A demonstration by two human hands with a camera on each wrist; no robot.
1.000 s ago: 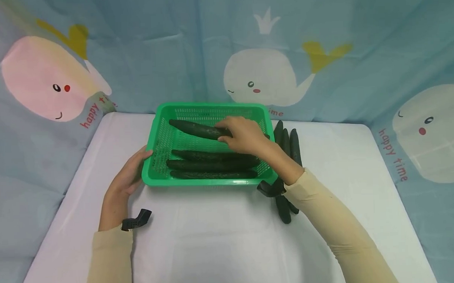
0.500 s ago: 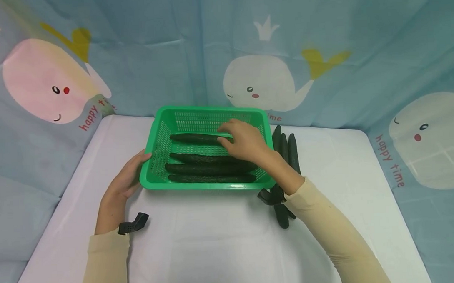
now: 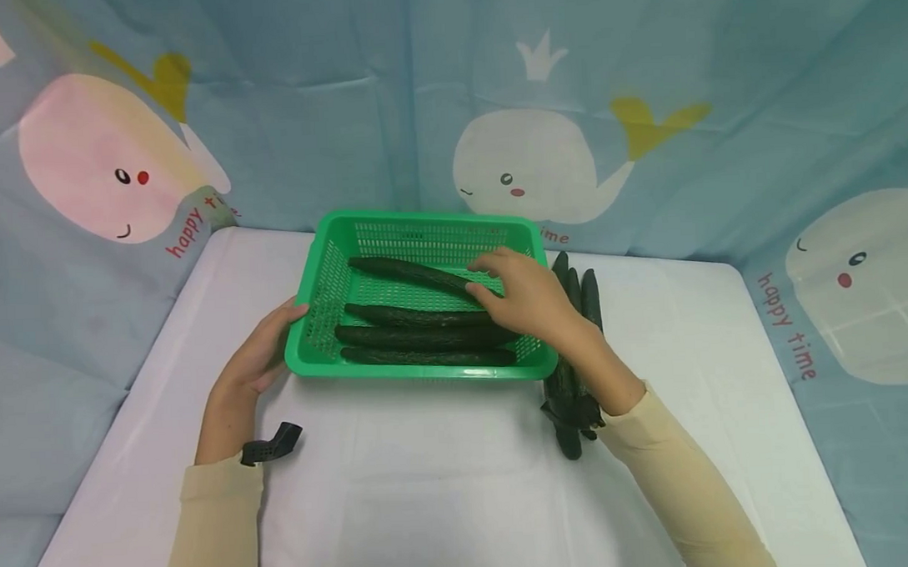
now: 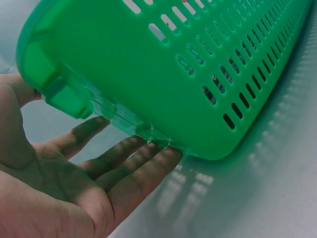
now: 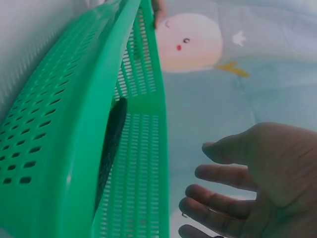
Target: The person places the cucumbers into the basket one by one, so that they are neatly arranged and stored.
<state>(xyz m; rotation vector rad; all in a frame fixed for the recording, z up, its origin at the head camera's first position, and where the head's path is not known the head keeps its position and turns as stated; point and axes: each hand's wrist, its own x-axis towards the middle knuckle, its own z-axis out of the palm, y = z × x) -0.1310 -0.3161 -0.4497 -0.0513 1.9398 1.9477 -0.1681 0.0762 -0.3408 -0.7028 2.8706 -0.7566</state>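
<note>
A green plastic basket (image 3: 419, 371) with slotted walls stands on the table. Inside lie several dark green cucumbers, three of them side by side along the near wall. A separate cucumber (image 3: 404, 270) lies slantwise behind them, its right end hidden by my right hand. My left hand (image 4: 84, 173) holds the basket's left end, thumb over the rim and fingertips against the outer wall. Above the basket's right part is my right hand (image 3: 525, 293), fingers apart and nothing between them; the right wrist view shows this hand (image 5: 237, 188) away from the basket wall.
To the right of the basket, more cucumbers (image 3: 590, 299) lie lengthwise on the white tablecloth (image 3: 431, 484), partly covered by my right arm. A blue curtain (image 3: 329, 138) with whale prints rises behind the table and along its sides.
My right hand has let go of the rear cucumber, which now lies down in the basket. The hand has then moved to the right. My left hand stays at the basket's left end.
</note>
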